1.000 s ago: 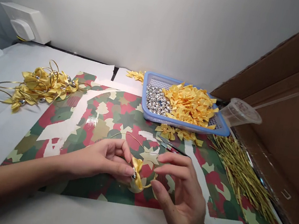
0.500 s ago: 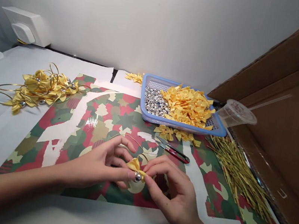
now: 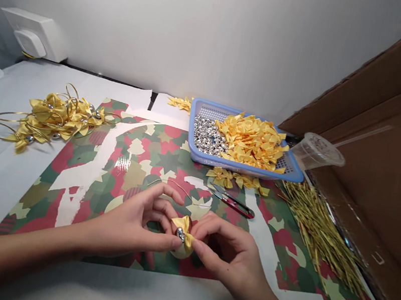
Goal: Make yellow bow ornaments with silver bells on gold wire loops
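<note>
Between my hands is a yellow ribbon bow point(image 3: 180, 224) with silver bells point(image 3: 180, 233) at its middle. My left hand point(image 3: 142, 219) pinches its left side, the thumb tip against the bells and the fingers curled behind. From the other side, my right hand point(image 3: 228, 251) grips the bow's right loop between thumb and forefinger. A thin gold cord point(image 3: 175, 184) arcs out above my left fingers; where it joins the bow is hidden. Thread snips point(image 3: 235, 205) with a red handle lie just beyond my right hand.
A blue basket point(image 3: 243, 166) holds silver bells and yellow bows, with more bows point(image 3: 234, 179) in front. Finished-looking bows on gold loops point(image 3: 57, 117) are heaped at left. Gold cords point(image 3: 319, 229), a plastic cup point(image 3: 318, 151) and a cardboard box point(image 3: 389, 134) stand right.
The bow has turned in my fingers, so its front and the bells now face more toward me and left. My right fingers have shifted slightly lower on it.
</note>
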### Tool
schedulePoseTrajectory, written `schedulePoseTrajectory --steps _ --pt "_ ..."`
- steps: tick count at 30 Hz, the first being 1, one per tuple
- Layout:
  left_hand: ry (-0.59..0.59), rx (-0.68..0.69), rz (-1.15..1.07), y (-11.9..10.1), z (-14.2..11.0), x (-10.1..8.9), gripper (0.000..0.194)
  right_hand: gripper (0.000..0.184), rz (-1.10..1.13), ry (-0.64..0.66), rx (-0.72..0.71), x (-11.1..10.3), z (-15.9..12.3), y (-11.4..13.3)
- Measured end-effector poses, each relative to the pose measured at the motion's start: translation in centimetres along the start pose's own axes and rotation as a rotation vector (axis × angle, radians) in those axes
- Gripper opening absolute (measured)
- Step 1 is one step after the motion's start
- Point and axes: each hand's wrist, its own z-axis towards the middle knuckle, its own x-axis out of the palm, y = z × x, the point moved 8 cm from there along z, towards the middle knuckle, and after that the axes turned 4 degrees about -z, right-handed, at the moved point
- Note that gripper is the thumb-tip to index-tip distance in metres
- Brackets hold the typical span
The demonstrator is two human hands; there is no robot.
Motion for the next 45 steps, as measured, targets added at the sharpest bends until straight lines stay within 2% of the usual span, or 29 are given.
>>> schedulePoseTrajectory --steps 4,9,13,16,19,24,27,30,34,37,39,41,45 --pt "0.055 -0.028 0.044 0.1 0.0 0.1 0.032 0.025 0.133 0.034 0.079 0.0 0.2 -0.7" --pt "0.096 -0.06 0.084 -0.3 -0.2 0.4 0.023 0.025 0.164 0.048 0.094 0.3 0.3 -1.6" --pt "0.011 -0.014 0.121 -0.8 -0.5 -0.2 0.026 0.023 0.196 0.055 0.123 0.5 0.5 -1.9" --pt "-0.046 0.01 0.152 -0.9 -0.6 -0.8 0.032 0.022 0.241 0.006 0.168 0.5 0.4 -1.9" --pt "-0.112 0.09 0.193 -1.6 -0.5 -1.6 0.033 0.025 0.271 -0.071 0.226 0.2 0.2 -2.5" --pt "-0.26 0.199 0.28 -3.7 -1.6 -3.5 0.032 0.036 0.212 -0.228 0.087 -1.1 0.8 -2.4" --pt "-0.417 0.269 0.328 -5.6 -4.1 -5.3 0.031 0.042 0.276 -0.254 0.133 -1.2 1.0 -3.2" --pt "-0.629 0.376 0.377 -7.9 -7.8 -8.1 0.032 0.046 0.373 -0.374 0.203 -1.6 0.5 -4.1" --pt "-0.924 0.515 0.446 -10.7 -13.7 -13.3 0.036 0.049 0.419 -0.401 0.251 -1.1 0.2 -4.9" --pt "-1.101 0.573 0.512 -12.2 -17.6 -17.5 0.029 0.05 0.407 -0.399 0.249 -0.8 0.3 -5.2" --pt "-1.159 0.564 0.559 -12.6 -19.0 -19.9 0.023 0.051 0.397 -0.394 0.246 -0.7 0.3 -5.4" --pt "-1.167 0.52 0.605 -12.3 -19.5 -21.6 0.026 0.051 0.383 -0.384 0.239 -0.6 0.4 -5.5" --pt "-1.084 0.406 0.688 -10.4 -18.4 -23.1 0.029 0.052 0.373 -0.359 0.228 -0.5 0.4 -5.6"
